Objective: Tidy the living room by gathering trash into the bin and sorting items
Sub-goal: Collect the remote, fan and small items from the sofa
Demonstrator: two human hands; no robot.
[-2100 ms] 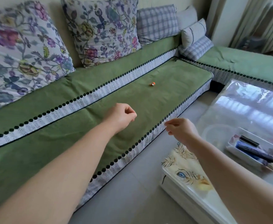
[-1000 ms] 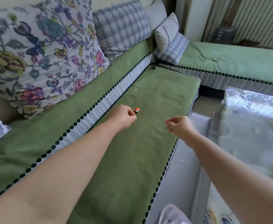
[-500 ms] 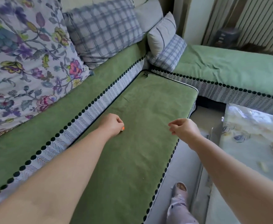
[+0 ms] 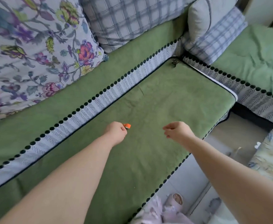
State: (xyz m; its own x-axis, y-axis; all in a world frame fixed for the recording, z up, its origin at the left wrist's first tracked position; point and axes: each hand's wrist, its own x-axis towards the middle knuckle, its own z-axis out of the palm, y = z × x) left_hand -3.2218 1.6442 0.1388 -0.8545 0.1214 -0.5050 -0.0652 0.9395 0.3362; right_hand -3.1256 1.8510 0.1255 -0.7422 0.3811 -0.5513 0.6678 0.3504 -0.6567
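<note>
On my feed, left hand [image 4: 116,133] is out over the green sofa seat [image 4: 173,101], fingers curled in and pinching a small orange scrap [image 4: 127,126] at the tips. Scrap pokes out just past the fingertips, approx mid-seat; can't tell if it's lifted off the fabric or touching it. Right hand [image 4: 178,132] hangs nearer the seat's front edge, apart from the scrap, fingers loosely curled w/ nothing in them. Floral cushion [image 4: 32,50] leans at back left, w/ plaid cushion [image 4: 132,18] beside it. Grey cushion [image 4: 203,18] is in the corner, on a smaller plaid pillow [image 4: 213,41]. Floor [image 4: 192,175] and a slipper [image 4: 174,199] are below, and the bench [image 4: 271,157] edge is at right.
</note>
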